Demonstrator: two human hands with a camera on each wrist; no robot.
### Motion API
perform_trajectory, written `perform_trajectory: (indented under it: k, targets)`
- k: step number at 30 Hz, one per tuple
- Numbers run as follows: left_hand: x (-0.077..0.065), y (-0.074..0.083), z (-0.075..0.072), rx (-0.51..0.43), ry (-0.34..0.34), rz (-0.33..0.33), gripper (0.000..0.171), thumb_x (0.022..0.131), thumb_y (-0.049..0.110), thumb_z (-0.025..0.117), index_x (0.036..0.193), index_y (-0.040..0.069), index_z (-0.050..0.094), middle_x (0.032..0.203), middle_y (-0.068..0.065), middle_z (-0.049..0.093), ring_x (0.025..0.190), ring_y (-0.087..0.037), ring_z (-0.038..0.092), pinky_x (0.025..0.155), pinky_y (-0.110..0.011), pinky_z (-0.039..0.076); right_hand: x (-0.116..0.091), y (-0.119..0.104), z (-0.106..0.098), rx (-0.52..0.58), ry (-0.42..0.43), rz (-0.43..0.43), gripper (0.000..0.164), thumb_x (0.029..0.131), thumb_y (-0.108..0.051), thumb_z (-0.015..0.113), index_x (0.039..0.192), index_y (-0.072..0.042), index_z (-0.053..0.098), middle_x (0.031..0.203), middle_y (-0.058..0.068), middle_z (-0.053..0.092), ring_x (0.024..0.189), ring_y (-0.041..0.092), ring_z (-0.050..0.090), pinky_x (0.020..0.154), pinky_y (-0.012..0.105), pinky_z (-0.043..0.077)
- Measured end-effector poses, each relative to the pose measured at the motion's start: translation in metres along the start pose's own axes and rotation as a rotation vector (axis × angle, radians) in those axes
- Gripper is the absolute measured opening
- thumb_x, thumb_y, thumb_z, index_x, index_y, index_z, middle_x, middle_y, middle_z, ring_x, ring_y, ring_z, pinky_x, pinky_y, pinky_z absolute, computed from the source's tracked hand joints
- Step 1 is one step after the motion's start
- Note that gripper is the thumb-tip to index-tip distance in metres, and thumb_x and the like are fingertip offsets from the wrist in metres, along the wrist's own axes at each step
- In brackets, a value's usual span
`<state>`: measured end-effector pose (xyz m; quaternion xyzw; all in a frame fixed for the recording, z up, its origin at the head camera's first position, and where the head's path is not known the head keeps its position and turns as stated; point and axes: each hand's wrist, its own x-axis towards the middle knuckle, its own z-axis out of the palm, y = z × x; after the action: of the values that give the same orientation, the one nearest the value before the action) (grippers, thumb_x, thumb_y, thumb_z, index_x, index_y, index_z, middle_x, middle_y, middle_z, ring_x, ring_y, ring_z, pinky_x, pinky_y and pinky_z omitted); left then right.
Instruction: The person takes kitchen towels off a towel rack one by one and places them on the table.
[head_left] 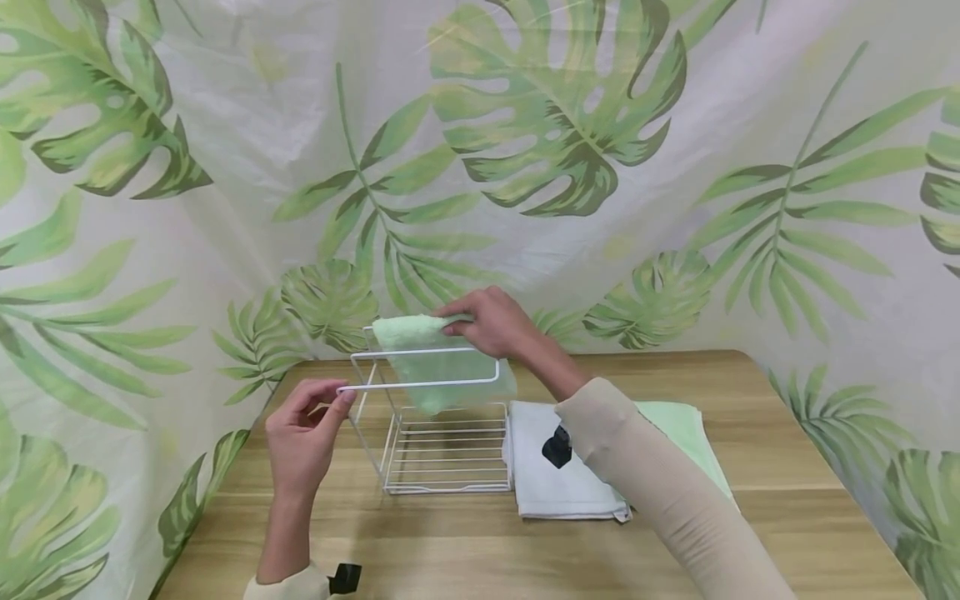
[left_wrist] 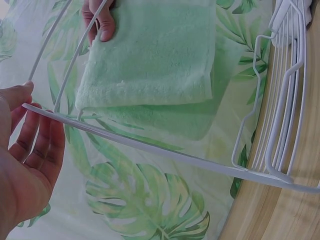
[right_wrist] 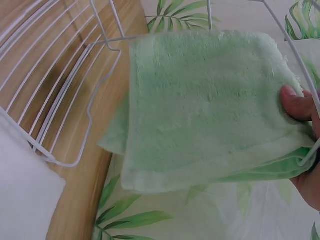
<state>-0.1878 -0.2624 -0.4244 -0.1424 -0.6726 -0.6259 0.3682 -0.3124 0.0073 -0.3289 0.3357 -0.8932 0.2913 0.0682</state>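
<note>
A white wire rack (head_left: 420,385) stands on the table, with a slatted lower shelf and raised bars above. My left hand (head_left: 303,442) pinches the near left corner of its upper frame between thumb and fingers. Across the top, my right hand (head_left: 491,321) holds a folded light green towel (head_left: 450,368) by its upper edge. The towel hangs at the rack's upper bars, its lower part dangling above the shelf. In the right wrist view, the thumb lies on the fluffy face of the towel (right_wrist: 210,110).
Right of the rack lies a folded white towel (head_left: 536,479), close against the lower shelf. Another light green towel (head_left: 678,421) lies beyond it, partly covered by the right sleeve. A leaf-patterned curtain (head_left: 405,167) hangs behind the wooden table (head_left: 420,542).
</note>
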Motion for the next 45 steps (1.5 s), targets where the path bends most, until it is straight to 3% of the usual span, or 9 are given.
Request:
perform_trajectory:
  k: [4, 10, 18, 26, 29, 31, 34, 38, 45]
  targets:
    - [0.0, 0.0, -0.003, 0.044, 0.005, -0.001, 0.014, 0.09, -0.017, 0.075, 0.103, -0.017, 0.072, 0.09, 0.006, 0.073, 0.076, -0.001, 0.07, 0.067, -0.012, 0.061, -0.001, -0.003, 0.0, -0.025, 0.06, -0.035, 0.026, 0.099, -0.024, 0.078, 0.125, -0.025, 0.082, 0.113, 0.001, 0.083, 0.062, 0.009, 0.047, 0.079, 0.031, 0.056]
    - [0.0, -0.001, -0.005, 0.041, 0.011, 0.0, 0.015, 0.089, -0.017, 0.076, 0.104, -0.017, 0.072, 0.09, 0.004, 0.073, 0.075, -0.002, 0.07, 0.067, -0.011, 0.06, 0.0, -0.004, -0.001, -0.027, 0.112, -0.06, 0.024, 0.097, -0.022, 0.08, 0.121, -0.022, 0.083, 0.113, 0.002, 0.083, 0.074, 0.008, 0.062, 0.085, 0.034, 0.061]
    - [0.0, -0.003, -0.006, 0.006, 0.009, 0.0, 0.018, 0.091, -0.012, 0.078, 0.104, -0.021, 0.069, 0.091, 0.001, 0.073, 0.077, -0.002, 0.07, 0.068, -0.011, 0.06, 0.002, -0.007, -0.004, -0.009, 0.128, -0.071, 0.022, 0.097, -0.022, 0.081, 0.119, -0.021, 0.084, 0.113, 0.002, 0.083, 0.079, 0.009, 0.068, 0.086, 0.035, 0.061]
    - [-0.001, -0.001, -0.005, -0.023, 0.006, -0.003, 0.016, 0.091, -0.014, 0.076, 0.104, -0.021, 0.069, 0.091, 0.003, 0.074, 0.077, -0.002, 0.071, 0.068, -0.011, 0.06, 0.001, -0.004, 0.0, 0.047, 0.21, -0.082, 0.021, 0.096, -0.019, 0.081, 0.117, -0.019, 0.085, 0.114, 0.002, 0.083, 0.108, 0.019, 0.08, 0.096, 0.037, 0.064]
    - [0.0, 0.0, -0.004, -0.015, 0.001, -0.001, 0.015, 0.091, -0.015, 0.075, 0.104, -0.02, 0.07, 0.091, 0.004, 0.074, 0.077, -0.002, 0.07, 0.068, -0.011, 0.06, 0.001, -0.006, -0.001, 0.081, 0.298, -0.11, 0.02, 0.096, -0.015, 0.082, 0.115, -0.017, 0.085, 0.112, 0.003, 0.083, 0.087, 0.013, 0.079, 0.084, 0.029, 0.063]
    - [0.001, 0.0, -0.003, -0.017, -0.001, 0.0, 0.015, 0.091, -0.015, 0.075, 0.104, -0.02, 0.07, 0.091, 0.004, 0.074, 0.077, -0.003, 0.07, 0.067, -0.011, 0.061, 0.002, -0.009, -0.004, 0.094, 0.346, -0.14, 0.02, 0.095, -0.013, 0.082, 0.115, -0.016, 0.085, 0.111, 0.004, 0.083, 0.064, 0.01, 0.067, 0.071, 0.023, 0.056]
    - [0.001, 0.0, -0.002, -0.024, 0.0, -0.002, 0.015, 0.09, -0.018, 0.075, 0.104, -0.02, 0.07, 0.091, 0.003, 0.073, 0.077, -0.003, 0.07, 0.066, -0.011, 0.06, 0.005, -0.017, -0.013, 0.087, 0.384, -0.194, 0.021, 0.094, -0.012, 0.082, 0.115, -0.015, 0.085, 0.109, 0.004, 0.084, 0.056, 0.01, 0.052, 0.064, 0.02, 0.043]
    - [0.002, 0.0, -0.002, -0.032, -0.001, -0.002, 0.016, 0.089, -0.019, 0.074, 0.104, -0.021, 0.069, 0.09, 0.002, 0.073, 0.076, -0.003, 0.07, 0.065, -0.011, 0.06, 0.008, -0.025, -0.025, 0.068, 0.412, -0.24, 0.022, 0.093, -0.011, 0.083, 0.115, -0.016, 0.085, 0.11, 0.002, 0.084, 0.075, 0.011, 0.075, 0.068, 0.019, 0.044]
    - [0.001, -0.002, -0.002, -0.014, -0.003, 0.0, 0.016, 0.09, -0.015, 0.077, 0.105, -0.019, 0.07, 0.09, 0.001, 0.072, 0.076, -0.004, 0.071, 0.064, -0.011, 0.059, 0.01, -0.03, -0.035, 0.106, 0.427, -0.257, 0.022, 0.093, -0.009, 0.083, 0.114, -0.014, 0.085, 0.11, 0.004, 0.084, 0.065, 0.011, 0.07, 0.069, 0.019, 0.046]
